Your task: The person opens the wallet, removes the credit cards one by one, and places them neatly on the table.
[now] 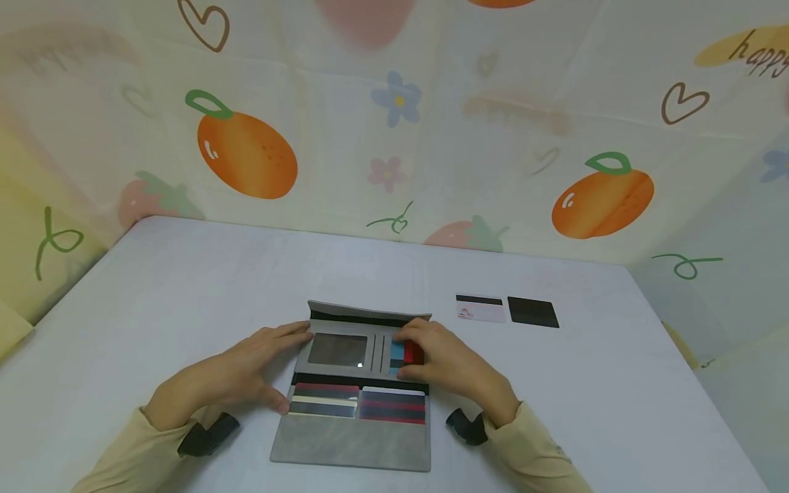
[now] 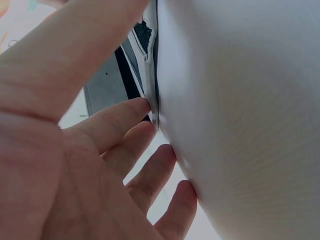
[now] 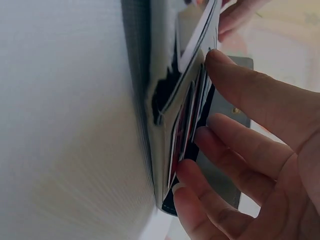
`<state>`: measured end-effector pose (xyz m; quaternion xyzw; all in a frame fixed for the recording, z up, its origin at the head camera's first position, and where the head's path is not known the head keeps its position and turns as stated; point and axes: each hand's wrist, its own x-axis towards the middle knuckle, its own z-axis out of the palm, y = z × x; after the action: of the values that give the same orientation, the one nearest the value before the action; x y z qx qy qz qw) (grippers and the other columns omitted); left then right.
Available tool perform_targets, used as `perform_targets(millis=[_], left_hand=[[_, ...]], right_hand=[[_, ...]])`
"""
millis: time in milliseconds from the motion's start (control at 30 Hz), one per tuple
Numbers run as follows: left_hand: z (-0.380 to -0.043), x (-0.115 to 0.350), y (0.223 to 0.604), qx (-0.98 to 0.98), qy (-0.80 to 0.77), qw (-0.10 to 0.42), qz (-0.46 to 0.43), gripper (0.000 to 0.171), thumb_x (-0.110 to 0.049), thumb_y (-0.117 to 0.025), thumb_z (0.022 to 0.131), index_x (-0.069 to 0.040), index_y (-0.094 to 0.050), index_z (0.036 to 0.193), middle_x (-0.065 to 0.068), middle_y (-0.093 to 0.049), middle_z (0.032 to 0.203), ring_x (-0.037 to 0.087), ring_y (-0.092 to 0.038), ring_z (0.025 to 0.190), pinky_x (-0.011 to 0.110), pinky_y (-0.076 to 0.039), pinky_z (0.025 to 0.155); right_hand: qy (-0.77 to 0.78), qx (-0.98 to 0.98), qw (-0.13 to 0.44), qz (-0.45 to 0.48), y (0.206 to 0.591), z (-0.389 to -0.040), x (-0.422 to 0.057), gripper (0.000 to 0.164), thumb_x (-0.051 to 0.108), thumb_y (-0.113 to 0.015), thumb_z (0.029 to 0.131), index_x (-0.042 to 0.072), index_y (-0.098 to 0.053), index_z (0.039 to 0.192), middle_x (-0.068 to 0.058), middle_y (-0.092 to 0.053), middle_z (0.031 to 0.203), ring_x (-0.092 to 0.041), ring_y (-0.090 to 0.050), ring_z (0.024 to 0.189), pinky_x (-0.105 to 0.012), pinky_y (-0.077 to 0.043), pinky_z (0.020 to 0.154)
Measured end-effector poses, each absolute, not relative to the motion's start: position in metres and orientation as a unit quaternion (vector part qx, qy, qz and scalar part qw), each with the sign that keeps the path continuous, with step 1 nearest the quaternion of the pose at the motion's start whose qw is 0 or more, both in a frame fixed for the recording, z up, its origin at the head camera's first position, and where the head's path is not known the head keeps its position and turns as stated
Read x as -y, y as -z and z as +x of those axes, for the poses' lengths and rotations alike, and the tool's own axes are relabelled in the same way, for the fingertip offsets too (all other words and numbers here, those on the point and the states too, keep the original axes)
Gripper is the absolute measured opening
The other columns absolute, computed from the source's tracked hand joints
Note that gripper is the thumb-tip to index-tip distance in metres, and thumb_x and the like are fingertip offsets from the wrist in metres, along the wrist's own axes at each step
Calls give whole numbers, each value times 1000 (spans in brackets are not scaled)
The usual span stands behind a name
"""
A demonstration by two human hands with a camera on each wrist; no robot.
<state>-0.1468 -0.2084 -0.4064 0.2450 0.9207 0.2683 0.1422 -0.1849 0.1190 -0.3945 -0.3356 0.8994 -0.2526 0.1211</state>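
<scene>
A grey bifold wallet lies unfolded on the table, its strap flap raised at the far edge. Striped cards fill slots in its middle, and a clear window sits above them. My right hand spreads thumb and fingers over blue and red cards in the upper right slots. In the right wrist view its fingertips touch the card edges, and the thumb rests on the wallet edge. My left hand touches the wallet's left side with extended fingers.
To the right of the wallet lie a white card with a dark stripe and a black card. The table has a white cover. Behind it hangs a fruit-print cloth. Black straps sit at both wrists.
</scene>
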Motion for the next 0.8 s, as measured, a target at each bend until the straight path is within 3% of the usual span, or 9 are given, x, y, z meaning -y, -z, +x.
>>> perform_targets(millis=[467, 800], left_hand=[[-146, 209, 407, -921, -274, 147, 237, 104, -38, -90, 63, -8, -41, 149, 14, -34, 159, 42, -36, 138, 65, -35, 107], [-148, 208, 407, -921, -270, 143, 243, 104, -38, -91, 62, -6, -42, 149, 15, -36, 158, 44, -36, 139, 67, -34, 107]], right_hand=[[237, -902, 99, -347, 398, -182, -113, 42, 23, -79, 85, 5, -68, 122, -8, -66, 124, -22, -59, 111, -35, -51, 91], [255, -911, 113, -305, 402, -182, -115, 53, 28, -81, 82, 4, -65, 127, -11, -60, 129, -29, -53, 120, -44, -47, 102]])
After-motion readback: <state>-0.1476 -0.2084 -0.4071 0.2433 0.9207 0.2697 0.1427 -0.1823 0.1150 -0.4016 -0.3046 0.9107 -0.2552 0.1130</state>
